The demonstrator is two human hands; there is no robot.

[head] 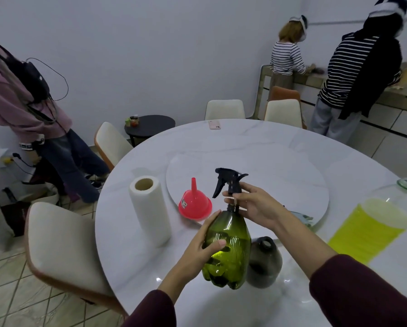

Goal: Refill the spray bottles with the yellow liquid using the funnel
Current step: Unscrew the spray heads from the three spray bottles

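Observation:
A green spray bottle [230, 246] is held up over the white round table [256, 142]. My left hand [201, 246] grips its body from the left. My right hand [253, 206] pinches the neck of the black spray head [228, 181], which sits raised a little above the bottle's mouth. A red funnel [194, 205] lies wide end down behind the bottle. A dark grey bottle [265, 261] without a spray head stands just right of the green one. A large clear jug [377, 223] of yellow liquid stands open at the right.
A paper towel roll [149, 208] stands left of the funnel. A round turntable [280, 175] covers the table's middle, and a pink phone [214, 125] lies at the far edge. White chairs [63, 251] ring the table. Three people stand at the room's edges.

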